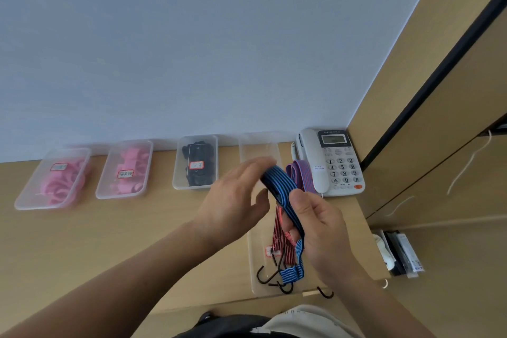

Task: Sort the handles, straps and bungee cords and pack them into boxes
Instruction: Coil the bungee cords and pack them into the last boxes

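My right hand (321, 230) grips a blue striped bungee cord (285, 195) folded over, and its hooked end hangs down near the desk's front edge. My left hand (236, 197) is beside the cord's folded top, fingers spread and touching it. Under both hands lies a long clear box (252, 269) holding red bungee cords (279, 239) with dark hooks. A purple-red cord (301, 173) lies at the box's far end. Along the wall stand two clear boxes with pink parts (55, 178) (126, 170) and one with black straps (196, 164).
A white desk phone (334, 164) sits in the back right corner of the wooden desk (123, 241). A wooden cabinet (439, 145) rises on the right. Packaged items (400, 252) stand in the gap beside the desk. One loose hook (325, 293) rests at the desk's front edge.
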A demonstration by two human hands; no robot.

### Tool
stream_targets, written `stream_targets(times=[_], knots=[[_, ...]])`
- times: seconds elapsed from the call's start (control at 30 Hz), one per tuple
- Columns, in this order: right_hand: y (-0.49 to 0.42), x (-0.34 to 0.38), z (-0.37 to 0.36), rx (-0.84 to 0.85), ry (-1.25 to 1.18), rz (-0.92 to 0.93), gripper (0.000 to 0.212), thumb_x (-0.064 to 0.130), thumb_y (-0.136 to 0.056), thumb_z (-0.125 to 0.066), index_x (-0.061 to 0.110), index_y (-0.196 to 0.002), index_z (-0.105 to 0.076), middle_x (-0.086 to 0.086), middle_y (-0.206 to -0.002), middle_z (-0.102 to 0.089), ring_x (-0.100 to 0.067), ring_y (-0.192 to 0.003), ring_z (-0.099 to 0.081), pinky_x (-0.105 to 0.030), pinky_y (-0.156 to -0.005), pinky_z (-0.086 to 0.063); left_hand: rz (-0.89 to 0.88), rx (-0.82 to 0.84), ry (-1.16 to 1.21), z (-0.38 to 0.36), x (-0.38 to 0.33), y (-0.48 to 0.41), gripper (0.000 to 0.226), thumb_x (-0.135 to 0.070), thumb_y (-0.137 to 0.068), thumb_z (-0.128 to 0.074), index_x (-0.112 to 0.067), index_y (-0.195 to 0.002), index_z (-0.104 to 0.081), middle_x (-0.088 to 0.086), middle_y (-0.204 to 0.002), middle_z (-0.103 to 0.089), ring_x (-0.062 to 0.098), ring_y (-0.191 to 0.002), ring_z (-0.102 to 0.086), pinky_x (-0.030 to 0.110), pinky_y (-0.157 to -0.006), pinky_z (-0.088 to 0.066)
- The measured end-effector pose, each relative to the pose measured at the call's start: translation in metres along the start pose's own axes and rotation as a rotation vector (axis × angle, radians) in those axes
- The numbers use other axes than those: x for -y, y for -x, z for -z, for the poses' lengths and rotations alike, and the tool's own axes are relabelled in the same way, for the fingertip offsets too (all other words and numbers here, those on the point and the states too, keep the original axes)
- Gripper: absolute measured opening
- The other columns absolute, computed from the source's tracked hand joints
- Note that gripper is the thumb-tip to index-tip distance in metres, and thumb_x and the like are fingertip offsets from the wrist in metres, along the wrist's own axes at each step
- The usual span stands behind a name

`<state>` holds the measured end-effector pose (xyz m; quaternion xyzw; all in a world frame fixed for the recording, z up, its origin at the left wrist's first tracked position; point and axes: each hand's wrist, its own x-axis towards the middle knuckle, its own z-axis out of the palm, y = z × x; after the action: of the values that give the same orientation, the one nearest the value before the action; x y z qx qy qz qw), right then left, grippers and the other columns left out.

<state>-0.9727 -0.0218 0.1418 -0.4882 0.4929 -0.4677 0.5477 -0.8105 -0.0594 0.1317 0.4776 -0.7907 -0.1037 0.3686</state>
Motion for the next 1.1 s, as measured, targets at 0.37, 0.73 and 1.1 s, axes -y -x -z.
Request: stream_targets(times=[0.37,0.73,1.1], knots=[[-0.002,-0.005,-0.006,0.056,0.109,0.019,0.034,0.045,-0.084,-0.049,0.013,-0.078,-0.060,-0.001,-0.058,-0.061,-0.013,-0.049,-0.048,-0.030,-0.050,-0.041,0.720,0.268,1.062,0.014,-0.009,-0.011,0.045,-0.033,-0.083,-0.068,-0.002,-0.115,-0.059,0.017,-0.109,-0.072,0.026,-0.094,-0.067,0.040,-0.082,-0.052],[-0.003,-0.009,-0.005,-0.034,0.156,-0.005,0.045,0.048,-0.088,-0.047,0.009,-0.080,-0.067,-0.002,-0.053,-0.058,-0.015,-0.043,-0.046,-0.024,-0.040,-0.038,0.677,0.191,0.990,0.023,-0.010,-0.013,0.045,-0.036,-0.082,-0.069,-0.012,-0.118,-0.058,0.011,-0.094,-0.076,0.025,-0.078,-0.072,0.033,-0.064,-0.053],[-0.002,-0.004,-0.003,-0.006,-0.023,-0.125,0.058,0.057,-0.083,-0.047,0.002,-0.081,-0.066,-0.008,-0.057,-0.061,-0.019,-0.044,-0.051,-0.028,-0.043,-0.039,-0.124,-0.010,0.058,0.016,-0.006,-0.003,0.042,-0.033,-0.089,-0.063,-0.022,-0.128,-0.055,-0.006,-0.102,-0.071,0.001,-0.088,-0.059,0.017,-0.075,-0.048]])
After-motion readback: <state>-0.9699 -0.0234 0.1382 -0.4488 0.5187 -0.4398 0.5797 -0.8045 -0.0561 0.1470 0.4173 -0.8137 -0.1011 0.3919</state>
